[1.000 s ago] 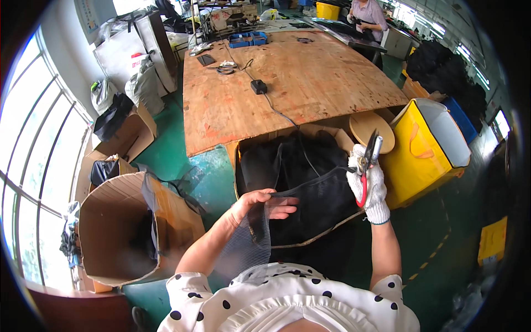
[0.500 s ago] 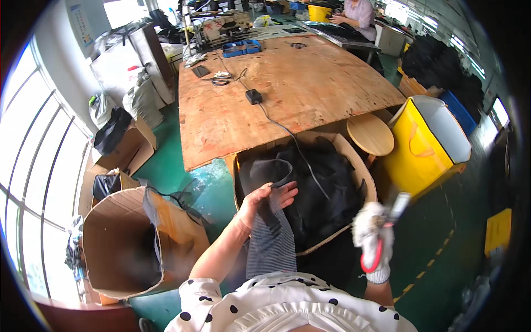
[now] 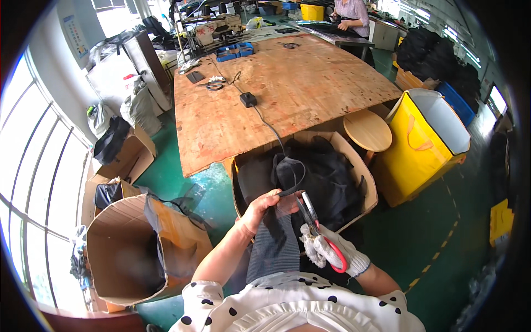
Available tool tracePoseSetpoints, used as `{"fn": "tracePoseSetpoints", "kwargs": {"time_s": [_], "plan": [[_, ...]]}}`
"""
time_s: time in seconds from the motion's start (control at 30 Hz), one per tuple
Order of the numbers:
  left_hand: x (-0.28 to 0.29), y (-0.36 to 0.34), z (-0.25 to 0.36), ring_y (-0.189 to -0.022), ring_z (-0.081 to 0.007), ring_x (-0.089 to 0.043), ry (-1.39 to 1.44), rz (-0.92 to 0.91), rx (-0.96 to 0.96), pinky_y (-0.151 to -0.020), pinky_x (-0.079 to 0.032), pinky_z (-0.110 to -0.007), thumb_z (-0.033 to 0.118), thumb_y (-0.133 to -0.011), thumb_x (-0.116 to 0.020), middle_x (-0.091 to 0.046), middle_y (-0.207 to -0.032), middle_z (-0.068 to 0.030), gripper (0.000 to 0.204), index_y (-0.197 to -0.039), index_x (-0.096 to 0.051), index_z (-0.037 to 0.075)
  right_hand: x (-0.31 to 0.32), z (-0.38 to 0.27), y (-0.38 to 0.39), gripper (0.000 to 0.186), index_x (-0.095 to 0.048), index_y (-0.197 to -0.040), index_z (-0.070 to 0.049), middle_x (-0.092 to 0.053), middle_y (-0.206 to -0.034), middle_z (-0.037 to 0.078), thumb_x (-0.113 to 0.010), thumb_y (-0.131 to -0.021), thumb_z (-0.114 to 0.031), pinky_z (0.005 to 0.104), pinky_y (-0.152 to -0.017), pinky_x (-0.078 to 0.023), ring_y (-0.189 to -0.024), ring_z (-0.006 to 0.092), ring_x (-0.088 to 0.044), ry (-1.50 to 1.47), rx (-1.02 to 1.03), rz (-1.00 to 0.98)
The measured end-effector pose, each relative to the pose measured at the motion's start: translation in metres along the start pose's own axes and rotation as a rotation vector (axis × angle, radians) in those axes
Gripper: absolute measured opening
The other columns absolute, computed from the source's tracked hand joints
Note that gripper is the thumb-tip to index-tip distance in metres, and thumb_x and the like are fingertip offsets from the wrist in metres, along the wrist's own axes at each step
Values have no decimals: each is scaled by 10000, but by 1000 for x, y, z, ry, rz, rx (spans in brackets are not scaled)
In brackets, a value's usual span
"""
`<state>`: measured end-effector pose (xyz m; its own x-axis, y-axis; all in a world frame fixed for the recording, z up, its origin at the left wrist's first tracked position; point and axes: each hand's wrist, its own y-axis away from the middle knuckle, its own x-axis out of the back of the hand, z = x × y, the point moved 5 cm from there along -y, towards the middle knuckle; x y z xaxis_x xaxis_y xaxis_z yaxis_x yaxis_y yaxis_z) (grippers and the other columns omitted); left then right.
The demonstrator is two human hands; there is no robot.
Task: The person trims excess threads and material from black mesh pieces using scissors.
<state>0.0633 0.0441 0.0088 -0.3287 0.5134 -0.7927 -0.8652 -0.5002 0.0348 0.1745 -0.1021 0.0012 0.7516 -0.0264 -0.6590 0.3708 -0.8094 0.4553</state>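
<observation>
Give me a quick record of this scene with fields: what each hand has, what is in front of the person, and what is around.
left hand: bare, pinching a grey mesh piece with a black strap
right hand: gloved, holding scissors, blades at the strap
in front: cardboard box of black fabric
left: open carton
right: yellow bin, round stool
beyond: plywood table

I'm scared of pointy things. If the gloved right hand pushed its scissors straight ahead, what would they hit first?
Probably the grey mesh fabric strip pinched by the bare left hand; the red-handled scissors in the white-gloved right hand point there. Depth is uncertain.
</observation>
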Motion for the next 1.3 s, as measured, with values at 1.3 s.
{"fn": "tracePoseSetpoints", "kwargs": {"time_s": [1.3], "plan": [[-26, -37, -4, -735, -99, -491, -1098, 25, -99, -695, -410, -261, 158, -917, -442, -523, -761, -17, 347, -1244, -466, 44, 0, -77, -18, 150, -484, -957, -116, -459, -753, -24, -461, -942, -263, 223, -472, -392, -540, 92, -422, 818, 1037, 627]]}}
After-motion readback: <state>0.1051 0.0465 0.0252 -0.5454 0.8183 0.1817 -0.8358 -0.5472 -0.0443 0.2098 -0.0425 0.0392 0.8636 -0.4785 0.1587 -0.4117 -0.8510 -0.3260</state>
